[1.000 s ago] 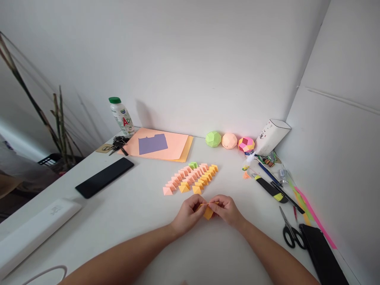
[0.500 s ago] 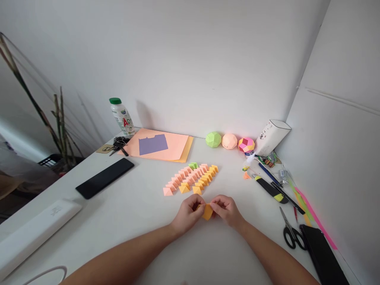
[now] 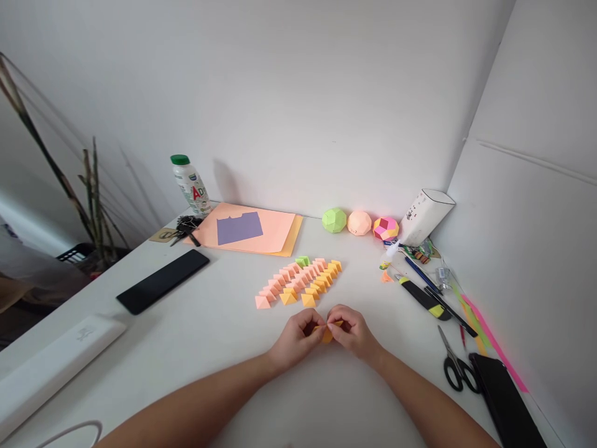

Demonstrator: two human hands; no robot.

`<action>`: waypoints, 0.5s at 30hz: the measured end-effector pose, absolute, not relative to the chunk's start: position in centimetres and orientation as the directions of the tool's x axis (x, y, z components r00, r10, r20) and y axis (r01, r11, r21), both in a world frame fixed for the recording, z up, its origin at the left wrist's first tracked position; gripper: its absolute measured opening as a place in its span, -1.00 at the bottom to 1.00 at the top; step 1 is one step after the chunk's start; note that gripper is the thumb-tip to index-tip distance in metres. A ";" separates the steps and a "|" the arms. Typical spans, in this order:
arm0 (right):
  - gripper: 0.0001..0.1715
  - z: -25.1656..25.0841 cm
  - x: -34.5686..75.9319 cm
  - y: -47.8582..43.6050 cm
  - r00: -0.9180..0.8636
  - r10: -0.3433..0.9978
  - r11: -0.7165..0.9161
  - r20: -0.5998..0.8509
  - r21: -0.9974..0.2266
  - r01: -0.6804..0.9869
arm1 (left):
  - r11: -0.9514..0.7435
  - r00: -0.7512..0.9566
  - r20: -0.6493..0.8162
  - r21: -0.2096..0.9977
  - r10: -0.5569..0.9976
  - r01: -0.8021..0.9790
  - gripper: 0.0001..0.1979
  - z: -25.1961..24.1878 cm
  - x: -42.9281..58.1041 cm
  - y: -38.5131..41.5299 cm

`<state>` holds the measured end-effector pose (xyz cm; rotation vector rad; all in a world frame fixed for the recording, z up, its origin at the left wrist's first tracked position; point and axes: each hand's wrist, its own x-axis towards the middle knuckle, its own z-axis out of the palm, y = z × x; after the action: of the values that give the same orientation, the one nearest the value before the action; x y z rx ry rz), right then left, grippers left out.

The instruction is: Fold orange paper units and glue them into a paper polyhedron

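A small piece of orange paper (image 3: 328, 336) is pinched between my two hands, low over the white table. My left hand (image 3: 298, 336) grips its left side with thumb and fingers. On its right side, my right hand (image 3: 352, 333) pinches it too, the two thumbs almost touching. The fingers cover much of the paper, so its folds are hard to make out. Just beyond my hands stand rows of small folded paper pieces: pink ones (image 3: 263, 302), orange ones (image 3: 308, 300) and a few green ones (image 3: 303, 261).
Three paper balls (image 3: 334, 220) sit by the wall. Pink sheets (image 3: 280, 230) bear a purple piece (image 3: 240, 229). To the right lie a cutter (image 3: 422, 297), scissors (image 3: 454, 364) and a black case (image 3: 506, 398). A phone (image 3: 163, 281) and a bottle (image 3: 192, 186) are on the left.
My hands have drawn closer together over the orange paper, and less of it shows between them. The rows of folded pieces have not changed.
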<state>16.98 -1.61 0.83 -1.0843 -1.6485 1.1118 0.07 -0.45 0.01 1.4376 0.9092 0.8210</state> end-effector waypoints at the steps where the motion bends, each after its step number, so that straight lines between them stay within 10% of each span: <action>1: -0.90 0.9 16.9 -1.6 -0.266 0.951 0.217 0.160 -0.955 0.203 | -0.015 0.445 -0.020 0.997 0.895 0.076 -0.88 0.0 0.1 -0.5; 15: -0.82 0.7 17.7 -1.2 -0.158 0.984 -0.090 -0.083 -0.995 -0.040 | 0.167 0.389 -0.107 0.978 0.915 -0.123 -0.77 -0.7 -0.1 0.0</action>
<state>17.70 -1.20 0.70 -1.1588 -1.2458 1.4118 -0.10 -0.03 -0.70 1.1571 0.8769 0.8923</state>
